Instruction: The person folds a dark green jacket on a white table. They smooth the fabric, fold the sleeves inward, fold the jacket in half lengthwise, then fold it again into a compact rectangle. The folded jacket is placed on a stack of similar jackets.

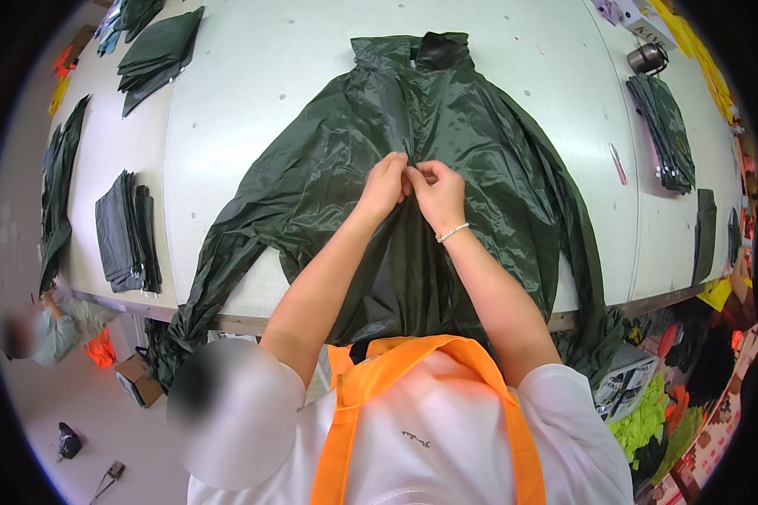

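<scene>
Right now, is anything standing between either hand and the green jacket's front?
Nothing visible. The left hand and right hand are both on the jacket, pinching its front opening. The folded clothes lie off to the sides of the table.

Left hand [385, 181], one: lay beyond the beaded bracelet [452, 232] and to its left, back upward, fingers bent in a pinch. Right hand [440, 192], one: lay just beyond the bracelet, likewise pinched, fingertips close against the left's. Left forearm [328, 265], bare, slanted inward, left of the bracelet; right forearm [495, 290], bare, on its near side.
</scene>
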A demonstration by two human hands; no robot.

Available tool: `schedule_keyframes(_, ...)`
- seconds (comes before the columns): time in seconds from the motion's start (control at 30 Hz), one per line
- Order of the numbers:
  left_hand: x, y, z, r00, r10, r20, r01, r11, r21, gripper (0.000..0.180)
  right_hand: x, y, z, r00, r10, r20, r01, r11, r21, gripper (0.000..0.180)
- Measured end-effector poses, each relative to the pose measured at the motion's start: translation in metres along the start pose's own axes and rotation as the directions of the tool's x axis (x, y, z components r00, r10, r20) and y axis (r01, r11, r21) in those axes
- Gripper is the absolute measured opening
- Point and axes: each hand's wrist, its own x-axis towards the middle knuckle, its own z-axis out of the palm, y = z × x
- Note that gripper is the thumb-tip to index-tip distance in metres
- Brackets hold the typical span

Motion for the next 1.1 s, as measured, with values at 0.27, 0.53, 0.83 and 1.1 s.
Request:
schedule_keyframes(0.27, -0.073, -0.023, -0.027, 0.773, 0.625, -0.109, -0.282, 0.493, 0.823, 0.043, -0.009, -0.014, -0.026, 0.992, -0.105, 0.075, 0.122, 0.952, -0.281, 0.021)
schedule_keyframes(0.53, -0.180, -0.093, -0.116, 0.898, 0.307, -0.314, 0.269, 0.180, 0.946, 0.080, -0.112, 0.087, -0.185, 0.975, 0.124, -0.183, -0.218, 0.403, -0.889, 0.075)
schedule_keyframes(0.83, -0.028, -0.053, -0.160, 0.804, 0.551, -0.222, 0.165, 0.151, 0.975, 0.082, 0.084, 0.099, -0.194, 0.940, -0.333, -0.078, 0.029, 0.304, -0.952, 0.075)
schedule_keyframes(1.1, 0.071, -0.013, -0.149, 0.753, 0.646, -0.122, 0.209, -0.059, 0.976, 0.076, 0.159, 0.045, -0.130, 0.879, -0.476, 0.037, 0.124, 0.154, -0.980, 0.063)
